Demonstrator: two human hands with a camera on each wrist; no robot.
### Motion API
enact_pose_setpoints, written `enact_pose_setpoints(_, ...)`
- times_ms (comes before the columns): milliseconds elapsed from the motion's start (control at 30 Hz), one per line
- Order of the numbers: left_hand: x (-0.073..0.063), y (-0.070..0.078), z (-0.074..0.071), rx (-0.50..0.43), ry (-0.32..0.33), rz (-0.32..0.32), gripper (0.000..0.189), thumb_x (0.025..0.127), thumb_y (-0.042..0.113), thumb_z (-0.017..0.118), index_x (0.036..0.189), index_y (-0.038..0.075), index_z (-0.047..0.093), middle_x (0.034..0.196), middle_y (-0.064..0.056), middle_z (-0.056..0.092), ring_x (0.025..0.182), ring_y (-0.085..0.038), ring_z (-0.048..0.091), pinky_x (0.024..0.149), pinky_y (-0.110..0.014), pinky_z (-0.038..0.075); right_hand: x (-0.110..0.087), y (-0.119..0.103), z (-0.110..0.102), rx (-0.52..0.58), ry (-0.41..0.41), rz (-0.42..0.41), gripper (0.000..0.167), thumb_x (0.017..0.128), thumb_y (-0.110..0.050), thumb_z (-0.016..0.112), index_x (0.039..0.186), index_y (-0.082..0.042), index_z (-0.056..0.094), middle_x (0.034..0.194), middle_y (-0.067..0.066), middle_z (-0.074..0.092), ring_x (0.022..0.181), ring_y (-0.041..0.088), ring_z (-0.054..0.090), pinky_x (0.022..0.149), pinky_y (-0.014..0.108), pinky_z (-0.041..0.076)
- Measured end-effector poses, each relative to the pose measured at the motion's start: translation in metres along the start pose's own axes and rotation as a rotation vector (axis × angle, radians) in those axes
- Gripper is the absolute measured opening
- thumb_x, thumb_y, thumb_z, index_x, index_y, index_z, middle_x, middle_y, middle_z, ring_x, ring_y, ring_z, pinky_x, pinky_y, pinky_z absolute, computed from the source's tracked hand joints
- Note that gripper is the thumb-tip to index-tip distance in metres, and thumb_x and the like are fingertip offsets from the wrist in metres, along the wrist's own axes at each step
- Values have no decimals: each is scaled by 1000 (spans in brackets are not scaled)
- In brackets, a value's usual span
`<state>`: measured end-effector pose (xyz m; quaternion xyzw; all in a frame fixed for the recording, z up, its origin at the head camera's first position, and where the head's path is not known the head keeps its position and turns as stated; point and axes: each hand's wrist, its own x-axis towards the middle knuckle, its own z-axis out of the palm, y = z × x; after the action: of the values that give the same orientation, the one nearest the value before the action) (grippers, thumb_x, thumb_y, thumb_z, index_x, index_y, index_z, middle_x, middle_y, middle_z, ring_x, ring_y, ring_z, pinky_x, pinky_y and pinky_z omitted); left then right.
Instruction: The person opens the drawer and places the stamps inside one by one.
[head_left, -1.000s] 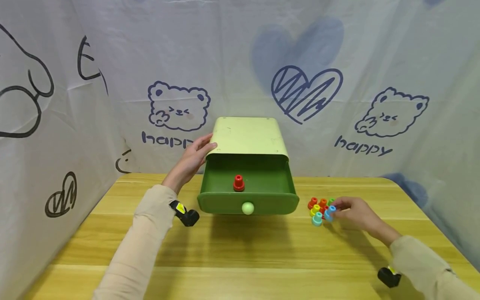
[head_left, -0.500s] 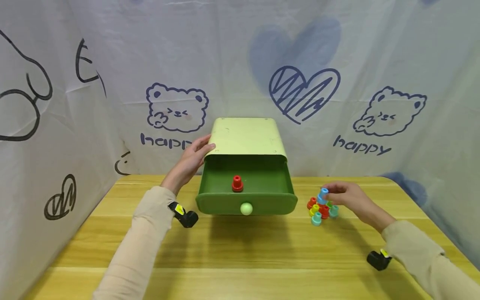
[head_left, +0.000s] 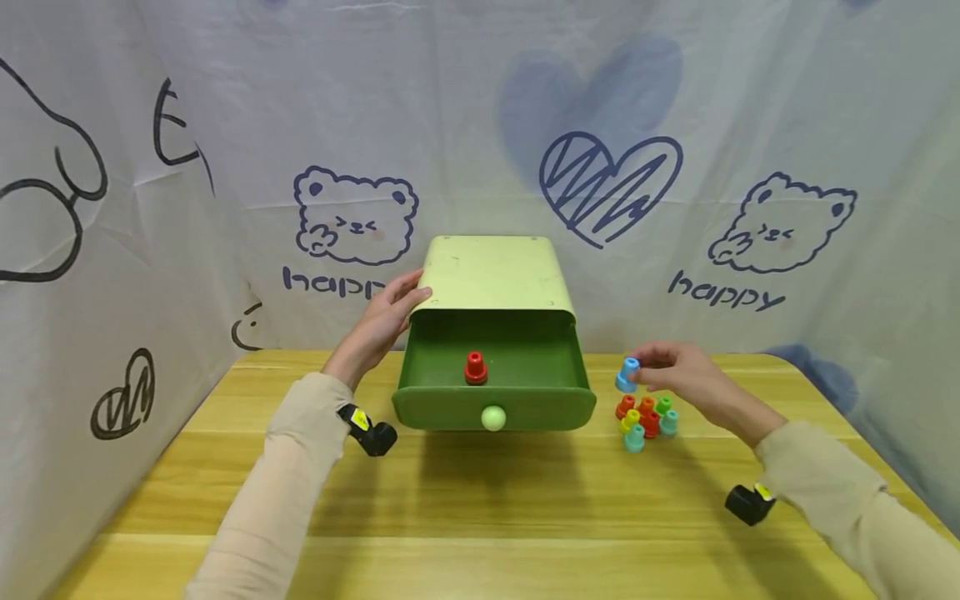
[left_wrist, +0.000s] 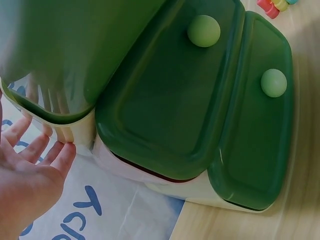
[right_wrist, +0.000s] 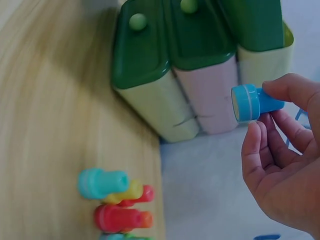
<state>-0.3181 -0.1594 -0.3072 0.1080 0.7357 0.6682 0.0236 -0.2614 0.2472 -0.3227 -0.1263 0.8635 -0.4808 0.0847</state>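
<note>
In the head view my right hand (head_left: 686, 379) pinches a blue toy stamp (head_left: 627, 375) between thumb and fingers, above the table to the right of the drawer unit. Its flat, pale base end shows in the right wrist view, where the blue toy stamp (right_wrist: 257, 102) lies sideways. My left hand (head_left: 378, 321) rests against the upper left side of the drawer unit (head_left: 491, 271), its fingertips along the side wall in the left wrist view. The green top drawer (head_left: 536, 358) is pulled out, and a red stamp (head_left: 475, 368) stands inside it.
Several small stamps in red, orange, yellow, green and teal, such as a teal stamp (head_left: 634, 438), stand clustered on the wooden table (head_left: 480, 517) right of the unit. Two closed drawers, including the middle drawer (left_wrist: 165, 90), sit below the top one. A printed curtain (head_left: 480, 108) hangs behind.
My right hand has lifted the blue stamp out of the cluster and moved it up and left. My left hand has stayed against the drawer unit.
</note>
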Motion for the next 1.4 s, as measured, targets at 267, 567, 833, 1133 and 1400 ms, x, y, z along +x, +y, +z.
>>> enact_pose_setpoints(267,1,0,1,-5,-2,5,62,100,30,53,153,12,27,155,-9,28,142,-25,24,116,-47,17,8,-28,-8,-67,-1,-39,34,90,-17,67,114,6,59,103,13,63,94,27,56,88,37,50)
enact_pose_setpoints(567,1,1,2,-9,5,3,61,100,28,52,153,11,27,155,-10,27,141,-26,25,116,-47,18,21,-53,-20,-134,5,-81,33,91,-16,67,116,5,60,109,15,63,97,29,57,82,31,52)
enact_pose_setpoints(833,1,2,2,-22,6,-6,61,100,28,52,153,12,26,156,-9,24,142,-27,22,116,-49,15,29,-80,-27,-230,-55,-107,28,90,-17,68,109,2,64,104,11,65,95,27,58,84,35,51)
enact_pose_setpoints(1133,1,0,1,-26,1,-3,62,100,26,52,153,11,25,157,-11,22,142,-27,22,116,-46,15,37,-99,-23,-267,-132,-94,28,87,-19,72,107,-1,65,98,8,68,95,27,58,91,45,48)
enact_pose_setpoints(1400,1,-1,1,-40,12,-7,61,100,26,52,153,11,26,158,-10,21,143,-26,21,117,-47,14,39,-121,-18,-308,-215,-149,21,85,-13,73,102,-2,68,94,6,68,90,23,61,89,41,51)
